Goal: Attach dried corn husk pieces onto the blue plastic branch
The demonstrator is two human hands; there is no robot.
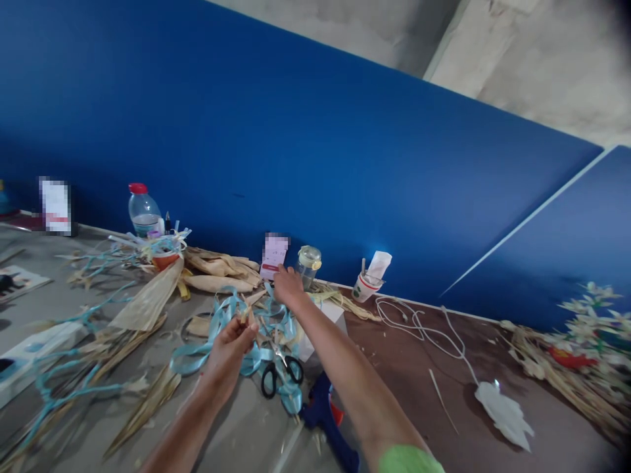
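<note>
My left hand (231,345) is closed in a pinch on a small pale corn husk piece (249,310), partly hidden by the fingers. Farther off, my right hand (288,288) reaches out with a finger at the lower part of a propped phone (274,257); nothing shows in its grasp. Light blue ribbon (227,309) lies in loops around and behind my left hand. Scissors (280,369) with black handles rest on the ribbon between my forearms. A dark blue glue gun (323,417) lies beside my right forearm.
Dried husks (221,266) and ribbon-wrapped stems (54,394) spread over the left side. A lidded jar (309,266), a paper cup (367,286) and a bottle (144,210) stand along the blue partition (296,144). A white cable (419,328) loops at right, near white flowers (596,309).
</note>
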